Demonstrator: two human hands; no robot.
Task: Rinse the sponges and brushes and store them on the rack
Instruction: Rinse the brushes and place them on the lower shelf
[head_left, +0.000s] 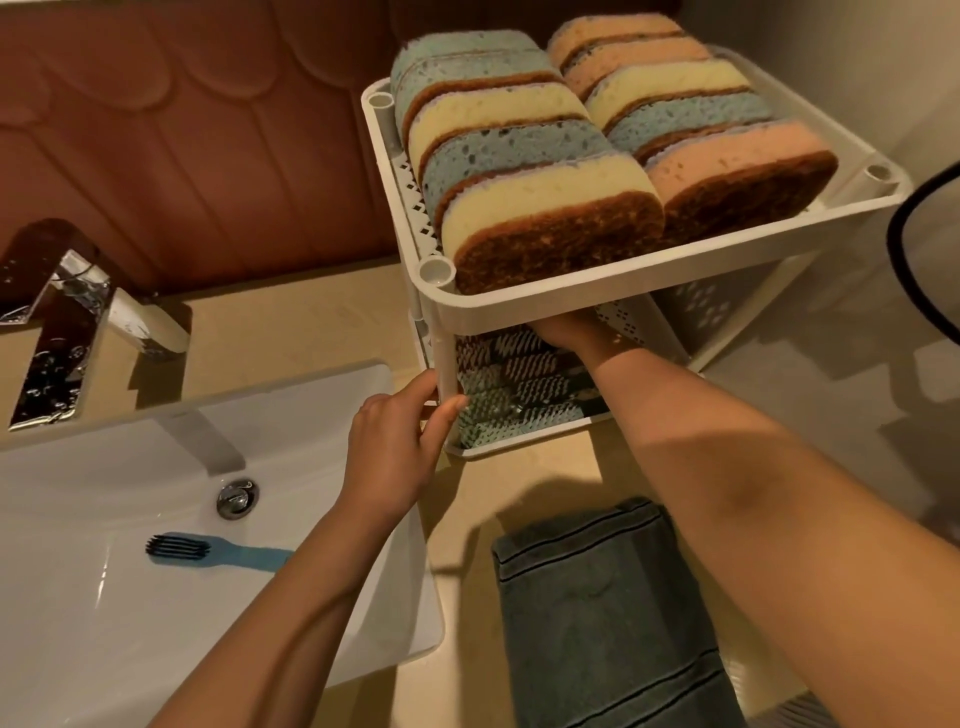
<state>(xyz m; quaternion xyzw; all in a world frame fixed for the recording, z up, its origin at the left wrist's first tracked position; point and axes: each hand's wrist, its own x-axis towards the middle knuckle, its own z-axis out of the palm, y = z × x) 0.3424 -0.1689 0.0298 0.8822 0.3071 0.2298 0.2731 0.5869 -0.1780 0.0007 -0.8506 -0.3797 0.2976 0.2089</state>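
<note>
A white two-tier rack (675, 270) stands on the counter beside the sink. Its top shelf is packed with several sponges (545, 171) in blue, yellow and pink, standing on edge in two rows. Several brushes (519, 384) with teal bodies lie on the lower shelf. My left hand (400, 447) grips the rack's front left post. My right hand (566, 332) reaches in under the top shelf, above the brushes; its fingers are hidden by the shelf. One blue brush (208, 552) with dark bristles lies in the white sink (78, 597).
A chrome faucet (57, 312) stands at the back left of the sink, and the drain plug (237, 498) sits in the basin. A folded grey-green towel (613, 613) lies on the beige counter in front of the rack. A dark-rimmed object (924, 249) is at the right edge.
</note>
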